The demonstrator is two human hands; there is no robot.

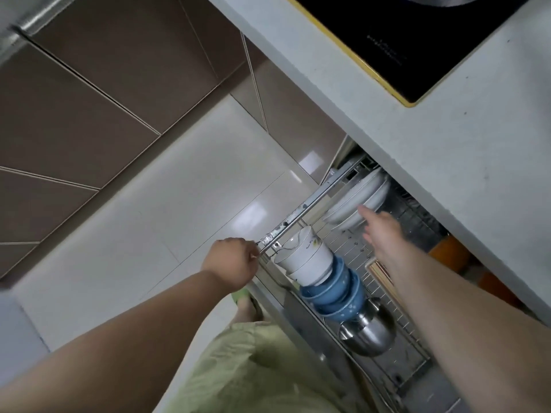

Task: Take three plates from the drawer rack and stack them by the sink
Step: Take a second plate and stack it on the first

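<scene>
White plates [356, 201] under right hand [381, 231]; left hand [231, 260] grips rack rail [304, 210].

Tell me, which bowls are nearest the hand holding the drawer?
The white bowls, right beside the left hand. The blue bowls sit farther along the row.

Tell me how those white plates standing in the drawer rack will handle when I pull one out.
The white plates look glazed, so probably slick and breakable. They stand on edge, packed together, so neighbours may shift or clink. The right hand reaches them open; a firm rim pinch seems wise.
</scene>
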